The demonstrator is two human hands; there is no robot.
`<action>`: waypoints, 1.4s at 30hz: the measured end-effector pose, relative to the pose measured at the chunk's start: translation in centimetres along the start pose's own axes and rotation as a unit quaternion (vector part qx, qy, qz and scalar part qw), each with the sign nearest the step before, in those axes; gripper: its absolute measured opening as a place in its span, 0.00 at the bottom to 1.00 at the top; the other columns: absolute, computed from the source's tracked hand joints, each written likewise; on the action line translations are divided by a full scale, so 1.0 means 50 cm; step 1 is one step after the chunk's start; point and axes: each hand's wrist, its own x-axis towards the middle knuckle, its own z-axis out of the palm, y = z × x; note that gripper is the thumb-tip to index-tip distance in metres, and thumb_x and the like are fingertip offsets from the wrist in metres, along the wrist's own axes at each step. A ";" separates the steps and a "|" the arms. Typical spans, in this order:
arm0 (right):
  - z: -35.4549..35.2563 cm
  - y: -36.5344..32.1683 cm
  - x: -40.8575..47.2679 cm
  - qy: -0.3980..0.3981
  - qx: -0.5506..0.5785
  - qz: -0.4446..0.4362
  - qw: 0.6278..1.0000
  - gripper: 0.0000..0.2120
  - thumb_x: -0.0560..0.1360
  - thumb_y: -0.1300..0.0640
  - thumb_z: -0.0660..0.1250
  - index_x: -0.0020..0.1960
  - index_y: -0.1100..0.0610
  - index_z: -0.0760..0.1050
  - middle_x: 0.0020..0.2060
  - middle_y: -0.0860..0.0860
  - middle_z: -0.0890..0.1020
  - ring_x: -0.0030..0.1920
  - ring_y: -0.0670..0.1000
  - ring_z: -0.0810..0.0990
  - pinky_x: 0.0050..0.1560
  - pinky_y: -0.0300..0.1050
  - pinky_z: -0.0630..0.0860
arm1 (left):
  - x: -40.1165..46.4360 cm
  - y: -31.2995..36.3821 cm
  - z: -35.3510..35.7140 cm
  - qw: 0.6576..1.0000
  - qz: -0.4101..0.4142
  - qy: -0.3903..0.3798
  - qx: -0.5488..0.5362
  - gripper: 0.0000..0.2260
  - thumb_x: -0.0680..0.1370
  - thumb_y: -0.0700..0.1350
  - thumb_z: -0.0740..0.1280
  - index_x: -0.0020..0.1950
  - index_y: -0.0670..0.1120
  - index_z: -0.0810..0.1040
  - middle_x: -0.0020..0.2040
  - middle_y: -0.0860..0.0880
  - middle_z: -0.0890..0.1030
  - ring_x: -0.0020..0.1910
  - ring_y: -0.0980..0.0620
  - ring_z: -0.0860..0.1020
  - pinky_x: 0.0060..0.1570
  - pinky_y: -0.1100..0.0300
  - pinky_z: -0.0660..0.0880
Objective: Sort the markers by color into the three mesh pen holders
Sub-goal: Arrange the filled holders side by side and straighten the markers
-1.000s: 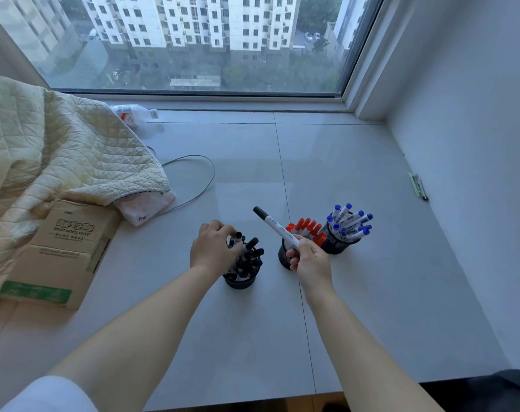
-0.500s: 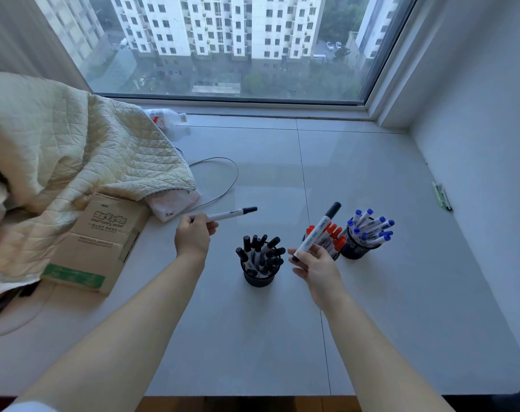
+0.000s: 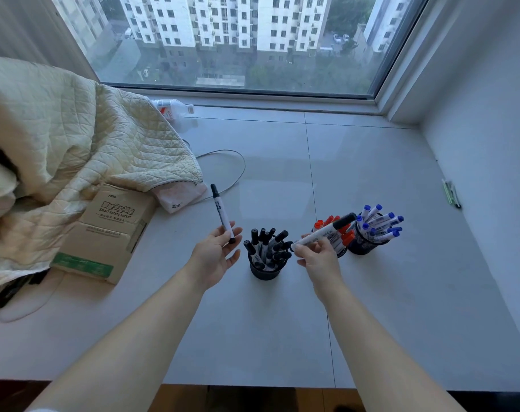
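**penpal_92:** how do those markers handle? and where's everything sitting right now?

**me:** going left to right. my left hand (image 3: 220,251) is palm up with the fingers mostly spread, and a black-capped marker (image 3: 222,213) stands nearly upright off the fingertips, cap end up. looks more balanced or lightly pinched at its bottom end than properly gripped, can't quite tell which. they seem to be light, stiff plastic tubes with smooth barrels, so i'd guess a bit slippery. grabbing mid-barrel would be steadier than holding the very end like this.

**penpal_92:** and the cups?

**me:** just right of that hand is the first mesh holder (image 3: 264,273), stuffed with black-capped markers, caps up and fanning out. next, my right hand (image 3: 318,254) pinches a second black-capped marker (image 3: 324,231) near its butt end between thumb and fingers, cap pointing up and right, and it crosses in front of the middle holder (image 3: 340,251). that one's got the red-capped markers, partly hidden behind my hand. touching it on the far right is the blue holder (image 3: 364,248), full of blue caps splaying outward.

**penpal_92:** so both go in the black cup?

**me:** that's my read. it's crowded, so i'd slide each one in butt first between the others.
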 end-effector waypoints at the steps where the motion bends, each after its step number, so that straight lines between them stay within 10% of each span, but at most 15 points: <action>1: 0.004 -0.003 0.002 -0.004 0.001 -0.004 1.000 0.10 0.73 0.65 0.66 0.43 0.51 0.71 0.42 0.51 0.77 0.42 0.49 0.77 0.40 0.39 0.74 | 0.001 -0.002 0.000 1.000 -0.001 0.002 0.008 0.09 0.81 0.39 0.58 0.52 0.48 0.76 0.45 0.53 0.81 0.46 0.56 0.78 0.43 0.59 0.72; 8: 0.028 -0.001 0.015 -0.004 -0.084 -0.037 0.996 0.09 0.73 0.63 0.66 0.42 0.49 0.74 0.42 0.51 0.80 0.47 0.53 0.80 0.51 0.49 0.77 | 0.003 -0.013 0.005 0.988 0.039 0.024 0.146 0.06 0.80 0.38 0.58 0.56 0.44 0.67 0.52 0.49 0.81 0.51 0.55 0.80 0.48 0.57 0.75; 14: 0.028 -0.001 0.016 0.000 -0.195 -0.093 0.976 0.06 0.72 0.60 0.65 0.43 0.50 0.74 0.33 0.46 0.79 0.29 0.38 0.76 0.28 0.26 0.68 | 0.006 -0.027 0.007 0.969 0.078 0.052 0.230 0.02 0.80 0.43 0.59 0.47 0.47 0.70 0.50 0.51 0.82 0.53 0.52 0.79 0.54 0.55 0.75; 18: 0.026 -0.002 0.016 0.023 -0.254 -0.142 0.957 0.05 0.72 0.61 0.65 0.44 0.50 0.74 0.34 0.47 0.79 0.33 0.40 0.77 0.32 0.24 0.69 | 0.011 -0.031 0.004 0.958 0.109 0.086 0.253 0.05 0.79 0.46 0.62 0.46 0.49 0.76 0.47 0.52 0.80 0.50 0.52 0.78 0.53 0.56 0.74; 23: 0.026 0.001 0.009 0.062 -0.414 -0.348 0.839 0.08 0.72 0.64 0.69 0.50 0.62 0.78 0.38 0.55 0.81 0.39 0.54 0.79 0.42 0.47 0.77 | 0.010 -0.034 0.004 0.944 0.133 0.099 0.285 0.04 0.77 0.47 0.66 0.44 0.54 0.78 0.41 0.56 0.78 0.41 0.60 0.75 0.41 0.62 0.71; 27: 0.036 0.012 0.017 0.049 -0.503 -0.423 0.752 0.12 0.66 0.66 0.74 0.49 0.64 0.79 0.36 0.56 0.82 0.36 0.58 0.80 0.38 0.44 0.77 | 0.009 -0.035 0.006 0.941 0.135 0.096 0.294 0.05 0.75 0.44 0.68 0.43 0.54 0.73 0.42 0.54 0.78 0.42 0.59 0.75 0.38 0.63 0.69; 32: 0.056 0.047 0.041 -0.036 -0.575 -0.280 0.768 0.16 0.81 0.57 0.53 0.67 0.56 0.68 0.53 0.53 0.78 0.53 0.54 0.71 0.53 0.43 0.66 | 0.004 -0.032 0.012 0.940 0.140 0.093 0.297 0.05 0.76 0.45 0.66 0.43 0.54 0.72 0.46 0.50 0.79 0.46 0.54 0.78 0.43 0.59 0.71; 42: 0.043 0.069 0.026 0.028 -0.480 -0.232 0.845 0.11 0.77 0.57 0.63 0.57 0.57 0.77 0.48 0.54 0.79 0.51 0.55 0.72 0.51 0.41 0.68 | -0.005 -0.038 0.031 0.931 0.183 0.095 0.300 0.03 0.77 0.50 0.65 0.44 0.54 0.77 0.42 0.55 0.80 0.45 0.56 0.78 0.45 0.61 0.74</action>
